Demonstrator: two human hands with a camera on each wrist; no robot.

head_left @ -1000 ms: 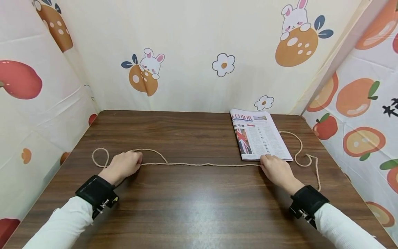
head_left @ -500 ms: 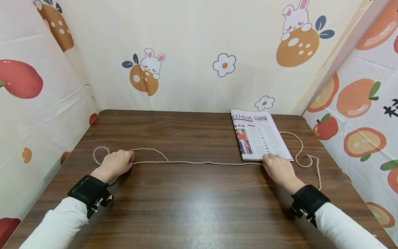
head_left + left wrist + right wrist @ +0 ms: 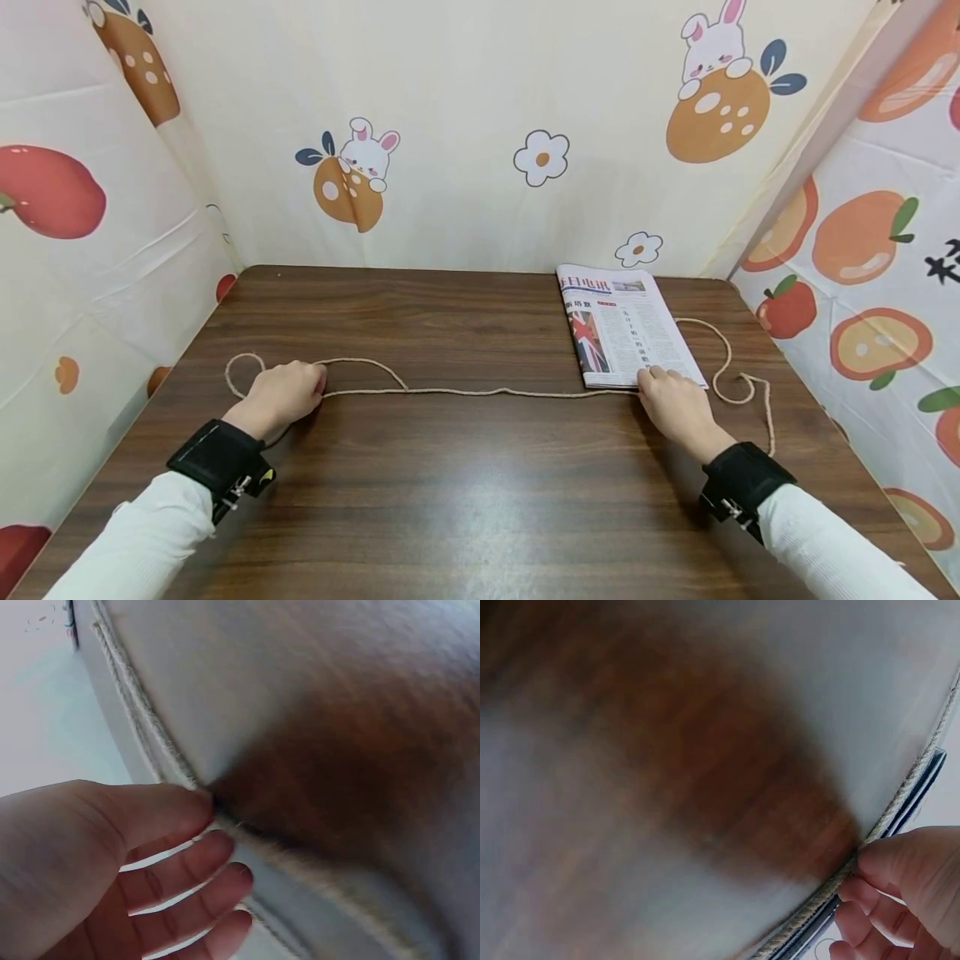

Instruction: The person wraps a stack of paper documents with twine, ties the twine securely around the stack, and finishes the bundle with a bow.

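Beige rope [image 3: 450, 390], brown wood-grain table [image 3: 480, 483]

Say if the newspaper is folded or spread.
Folded: the newspaper lies compact, its edge showing stacked layers in the right wrist view.

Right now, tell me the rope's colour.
The rope is pale beige; the head view shows it best.

In the head view, the table [image 3: 480, 492] spreads over the lower frame, the back sheet [image 3: 457, 100] behind it, the left sheet [image 3: 112, 308] and right sheet [image 3: 877, 283] along its sides. The newspaper [image 3: 630, 333] lies on the table right of centre, at the far edge. The rope [image 3: 457, 391] crosses mid-frame between the left hand [image 3: 283, 394], at centre left, and the right hand [image 3: 677, 408], at the newspaper's near edge. More rope curves behind the left hand and winds right of the newspaper.
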